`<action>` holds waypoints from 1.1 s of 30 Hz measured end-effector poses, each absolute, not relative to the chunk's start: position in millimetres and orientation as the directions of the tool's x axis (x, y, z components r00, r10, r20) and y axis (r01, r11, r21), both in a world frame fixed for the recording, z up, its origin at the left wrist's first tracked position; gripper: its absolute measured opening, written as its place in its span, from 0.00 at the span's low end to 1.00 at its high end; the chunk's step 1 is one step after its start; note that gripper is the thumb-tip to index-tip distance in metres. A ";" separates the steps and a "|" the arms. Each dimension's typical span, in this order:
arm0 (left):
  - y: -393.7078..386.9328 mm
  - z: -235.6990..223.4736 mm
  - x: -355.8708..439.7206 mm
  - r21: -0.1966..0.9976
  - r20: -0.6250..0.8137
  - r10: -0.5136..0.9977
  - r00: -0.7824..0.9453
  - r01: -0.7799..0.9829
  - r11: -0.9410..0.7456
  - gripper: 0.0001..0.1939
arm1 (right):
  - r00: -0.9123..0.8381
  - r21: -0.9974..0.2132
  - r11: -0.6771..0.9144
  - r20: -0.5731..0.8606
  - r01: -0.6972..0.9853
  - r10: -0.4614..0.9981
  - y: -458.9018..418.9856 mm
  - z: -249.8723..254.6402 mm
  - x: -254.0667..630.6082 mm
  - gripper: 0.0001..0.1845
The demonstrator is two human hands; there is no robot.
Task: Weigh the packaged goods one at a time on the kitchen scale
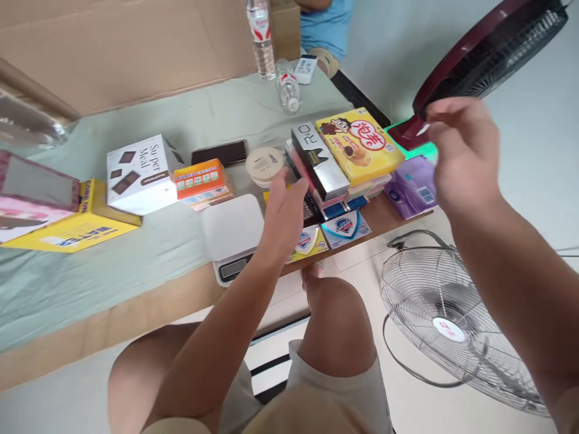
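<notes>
My left hand (286,208) is over the near edge of the table, thumb and fingers apart, beside a stack of boxes and partly covering a dark box. A silver and black box (320,160) lies just to its right, next to a yellow snack box (362,144) on top of the stack. Beyond my fingertips stands a round cream tub (265,164). Two soap boxes, one yellow (310,241) and one blue and white (346,228), lie along the edge. My right hand (468,147) is raised at the right, fingers bent together; what they hold, if anything, is unclear.
A white kitchen scale (233,226) sits left of my left hand. Farther left are an orange box (201,181) and a white box (140,172). A purple pack (411,187) lies right; a maroon fan (484,54) and floor fan (438,319) stand nearby. Another person (328,27) is behind.
</notes>
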State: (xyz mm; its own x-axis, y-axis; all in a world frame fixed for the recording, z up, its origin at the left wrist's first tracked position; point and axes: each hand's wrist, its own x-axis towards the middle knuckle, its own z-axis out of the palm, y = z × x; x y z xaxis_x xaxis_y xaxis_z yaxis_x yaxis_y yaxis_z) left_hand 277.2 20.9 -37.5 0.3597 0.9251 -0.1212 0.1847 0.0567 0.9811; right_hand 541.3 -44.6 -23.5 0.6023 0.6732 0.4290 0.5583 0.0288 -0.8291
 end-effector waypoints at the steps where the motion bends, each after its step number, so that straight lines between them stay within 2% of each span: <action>1: 17.5 -33.5 261.3 0.982 -0.121 0.935 0.333 0.175 0.064 0.22 | 0.577 -0.809 0.138 0.516 0.572 0.633 -54.2 -18.2 523.6 0.13; 3: 13.0 -26.0 225.5 0.984 -0.131 0.953 0.275 0.153 0.091 0.23 | 0.502 -0.781 0.314 0.598 0.539 0.625 -69.4 -11.8 480.1 0.12; 4: 12.6 -23.6 206.4 0.984 -0.134 0.960 0.245 0.150 0.099 0.23 | 0.459 -0.773 0.344 0.605 0.532 0.650 -73.7 -10.6 456.6 0.12; 9: 33.8 -37.9 113.5 0.987 -0.134 0.986 0.096 0.103 0.124 0.18 | 0.181 -0.787 0.280 0.439 0.550 0.880 -46.2 -17.6 354.8 0.12; 13: 59.2 -76.2 68.2 0.984 -0.176 0.984 0.037 0.007 0.176 0.19 | -0.142 -0.568 0.311 0.323 0.762 0.936 32.2 -29.5 306.2 0.20; 17: 76.9 -98.4 55.3 0.963 -0.252 0.960 0.118 -0.071 0.262 0.19 | -0.314 -0.365 0.350 0.156 0.862 0.936 127.6 -52.5 276.4 0.35; 21: 87.6 -93.7 51.3 0.953 -0.284 0.936 0.209 -0.050 0.300 0.14 | -0.374 -0.274 0.347 -0.053 0.897 0.926 193.9 -71.8 265.8 0.55; 23: 89.7 -90.1 50.0 0.957 -0.281 0.935 0.218 -0.016 0.291 0.12 | -0.388 -0.249 0.353 -0.107 0.902 0.915 209.0 -73.9 266.4 0.60; 27: 90.9 -92.4 54.2 0.976 -0.206 0.964 0.167 -0.034 0.214 0.11 | -0.362 -0.255 0.325 -0.113 0.911 0.925 210.4 -60.0 270.9 0.59; 33: 91.0 -102.1 64.0 0.992 -0.056 0.989 0.138 -0.105 0.071 0.17 | -0.289 -0.349 0.287 0.049 0.892 0.956 157.2 -11.5 276.5 0.58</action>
